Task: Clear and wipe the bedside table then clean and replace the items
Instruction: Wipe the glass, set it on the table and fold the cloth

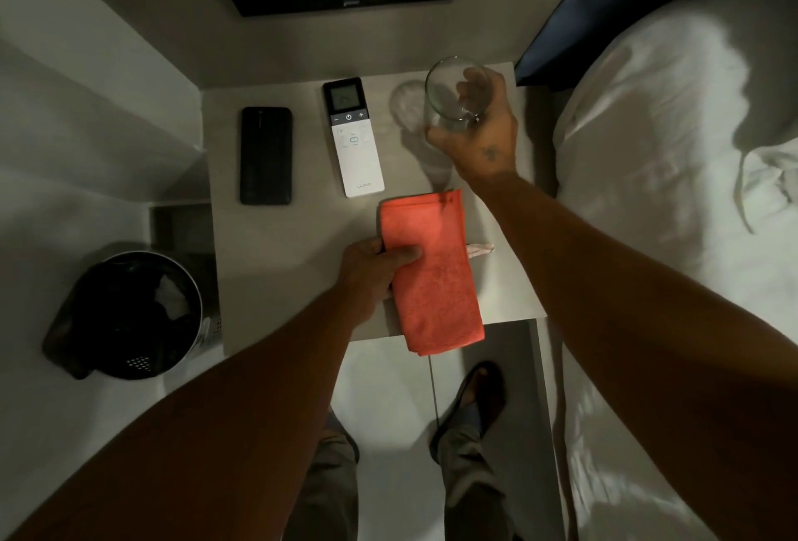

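Bedside table [276, 246] | remote [353, 136] – "LLOYD" | left hand [371, 277] fingers grip cloth [432, 272] | right hand [483, 138] – glass [449, 95]

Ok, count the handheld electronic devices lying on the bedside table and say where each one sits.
2. The black rectangular phone lies near the table's left edge. The white remote control with a small screen lies just right of it, apart. None seems hidden.

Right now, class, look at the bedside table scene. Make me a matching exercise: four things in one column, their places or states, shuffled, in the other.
Things:
1. glass
2. orange cloth
3. black phone
4. remote control

Places or states:
A. lying flat at the table's left
B. held in the right hand
C. gripped by the left hand
D. lying between phone and glass

Pairs: 1-B, 2-C, 3-A, 4-D
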Demonstrator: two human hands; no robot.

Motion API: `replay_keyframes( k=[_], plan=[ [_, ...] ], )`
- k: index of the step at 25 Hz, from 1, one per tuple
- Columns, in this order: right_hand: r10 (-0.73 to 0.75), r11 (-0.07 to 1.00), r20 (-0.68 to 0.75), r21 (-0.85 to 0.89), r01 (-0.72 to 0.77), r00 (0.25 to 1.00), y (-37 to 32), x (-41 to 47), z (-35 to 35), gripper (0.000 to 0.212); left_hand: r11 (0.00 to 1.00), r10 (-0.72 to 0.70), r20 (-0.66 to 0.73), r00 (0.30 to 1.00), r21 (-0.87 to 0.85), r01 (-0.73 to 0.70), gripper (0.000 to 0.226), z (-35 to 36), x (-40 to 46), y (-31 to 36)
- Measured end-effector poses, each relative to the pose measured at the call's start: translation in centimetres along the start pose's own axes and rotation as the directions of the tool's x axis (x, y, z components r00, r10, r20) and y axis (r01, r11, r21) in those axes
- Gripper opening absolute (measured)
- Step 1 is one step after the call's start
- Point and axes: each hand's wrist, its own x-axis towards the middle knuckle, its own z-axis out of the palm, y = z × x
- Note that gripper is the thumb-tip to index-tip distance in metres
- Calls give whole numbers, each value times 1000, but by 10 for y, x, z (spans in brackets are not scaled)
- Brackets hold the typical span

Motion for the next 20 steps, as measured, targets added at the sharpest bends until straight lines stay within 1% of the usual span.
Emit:
replay_keyframes(
  k=[2,6,7,9,10,11,12,13,14,16,17,18,20],
  plan=[
    [-1,999,16,-35,2,1000,5,-2,-1,82,1000,-3,-5,1000,3,3,19,1,0,-1],
    [-14,1000,22,-26,15,1000,6,-5,-2,83,1000,12,5,1000,3,-12,23,0,2,-1],
    [14,999,15,-40,-13,1000,9,-11,-4,84,1000,10,2,1000,-3,-10,25,1,2,-2],
    [141,987,-41,-69,-143,989,24,-41,-10,83,1000,3,-16,1000,-11,-4,28,2,0,0],
    [216,972,-63,-84,-221,974,35,-64,-13,77,1000,9,-27,1000,-5,-10,28,3,-1,2],
    [278,949,-61,-139,-284,959,43,-90,-17,68,1000,16,-24,1000,0,-16,29,5,-4,3],
    [332,917,-28,-225,-329,943,51,-114,-20,61,1000,15,-13,1000,-6,-15,33,6,-7,4],
    [402,878,35,-297,-374,915,54,-136,-23,60,999,3,-2,1000,-34,-3,39,7,-10,4],
    [491,844,107,-304,-442,865,56,-153,-25,62,996,-17,9,1000,-85,18,45,7,-14,4],
    [639,768,282,-184,-613,716,47,-169,-33,64,984,-50,59,997,-171,59,52,8,-27,8],
    [669,731,355,-156,-664,653,37,-170,-37,60,979,-51,89,995,-190,67,52,6,-34,12],
    [671,723,393,-162,-671,629,28,-167,-43,58,974,-45,107,993,-218,67,47,3,-41,17],
    [627,771,416,-204,-604,659,-1,-159,-60,56,956,-26,100,995,-288,54,28,-5,-62,37]
  ],
)
